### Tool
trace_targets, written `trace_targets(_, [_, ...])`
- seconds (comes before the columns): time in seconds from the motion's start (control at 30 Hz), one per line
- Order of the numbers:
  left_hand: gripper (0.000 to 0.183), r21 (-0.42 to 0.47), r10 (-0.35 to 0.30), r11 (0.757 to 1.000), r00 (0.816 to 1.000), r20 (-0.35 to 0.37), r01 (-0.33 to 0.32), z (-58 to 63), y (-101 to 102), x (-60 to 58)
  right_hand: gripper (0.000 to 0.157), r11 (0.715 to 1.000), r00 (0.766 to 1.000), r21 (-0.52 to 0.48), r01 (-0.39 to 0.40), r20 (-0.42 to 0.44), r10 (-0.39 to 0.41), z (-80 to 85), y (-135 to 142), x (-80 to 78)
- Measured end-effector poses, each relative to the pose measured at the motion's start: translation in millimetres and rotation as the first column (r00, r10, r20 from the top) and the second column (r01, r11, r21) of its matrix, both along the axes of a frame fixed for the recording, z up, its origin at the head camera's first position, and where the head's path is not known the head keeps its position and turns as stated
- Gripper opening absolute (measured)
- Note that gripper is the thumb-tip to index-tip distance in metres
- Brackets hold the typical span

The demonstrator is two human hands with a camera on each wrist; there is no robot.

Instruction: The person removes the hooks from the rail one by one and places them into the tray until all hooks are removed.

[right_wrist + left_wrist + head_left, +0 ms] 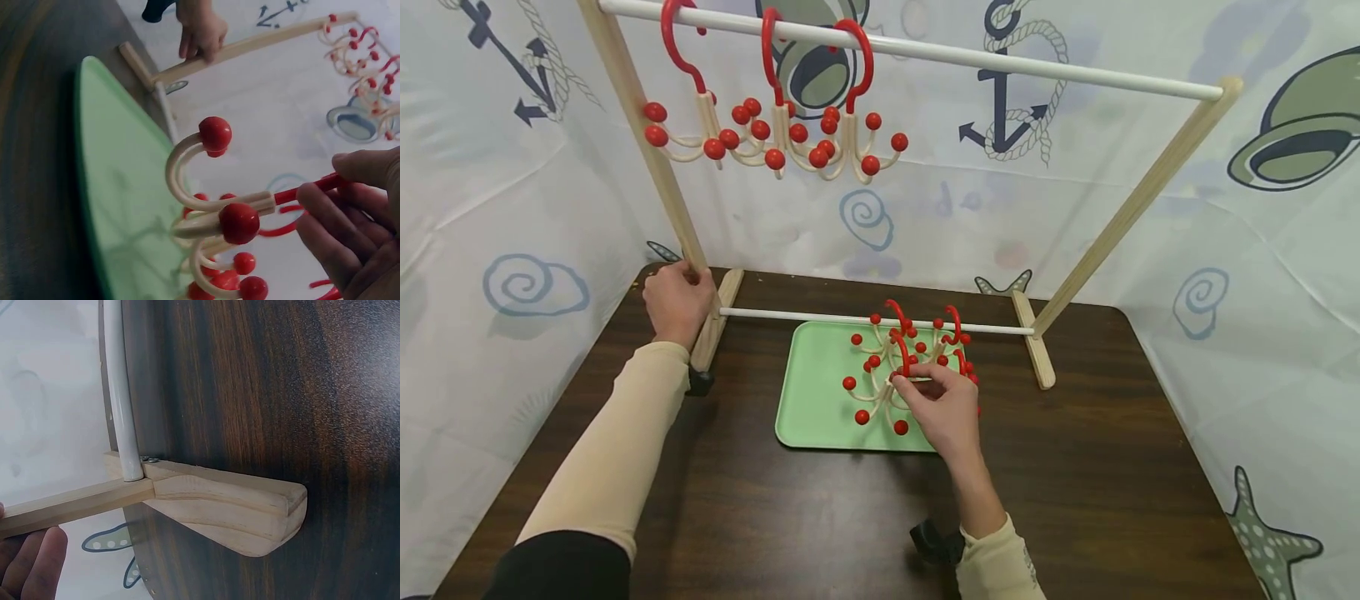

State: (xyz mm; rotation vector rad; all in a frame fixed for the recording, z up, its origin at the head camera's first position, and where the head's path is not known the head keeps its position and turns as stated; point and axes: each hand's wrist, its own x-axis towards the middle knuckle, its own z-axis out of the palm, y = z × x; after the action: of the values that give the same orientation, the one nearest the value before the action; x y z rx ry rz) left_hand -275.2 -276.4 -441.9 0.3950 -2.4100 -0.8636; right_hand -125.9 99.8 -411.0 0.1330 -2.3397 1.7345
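My left hand (pixel 679 302) grips the left wooden post (pixel 658 175) of a rack, low down near its foot; the left wrist view shows fingertips (pixel 50 556) under that post. My right hand (pixel 946 408) pinches the red hook of a pale wooden hanger (pixel 265 201) whose curved arms end in red balls. This hanger is over the green tray (pixel 812 375), tilted sideways in the right wrist view. Several more such hangers (pixel 942 340) lie on the tray behind and beside the right hand, partly hidden by it.
Three like hangers (pixel 848 133) hang by red hooks towards the left of the white top rod (pixel 955 54). A lower white rod (pixel 775 314) runs behind the tray to the right post (pixel 1135 208). The brown table (pixel 775 525) backs onto a patterned cloth (pixel 925 225).
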Motion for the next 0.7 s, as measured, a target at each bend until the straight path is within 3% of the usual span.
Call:
trace_targets(0.17, [0.029,0.002,-0.009,1.0,1.0,-0.011,0.009,-2.5,-0.2,-0.2,0.018,0.999,0.999,-0.027,0.043,0.018,-0.043,-8.1,0.6,2.3])
trace_targets(0.27, [0.03,0.007,-0.008,1.0,1.0,0.001,0.008,-2.7,-1.7,0.3,0.021,0.998,0.998,-0.031,0.057,0.029,-0.056,-30.5,4.5,-4.8])
trace_targets(0.37, [0.03,0.007,-0.01,1.0,1.0,0.012,0.009,-3.4,-1.9,0.8,0.021,0.997,0.997,-0.015,0.072,0.022,-0.071,-39.8,5.0,-4.8])
trace_targets(0.7, [0.03,0.018,-0.013,1.0,1.0,-0.007,0.013,-2.0,-1.7,-0.8,0.018,0.994,0.996,0.062,0.092,-0.014,-0.092,-52.3,1.1,-5.4])
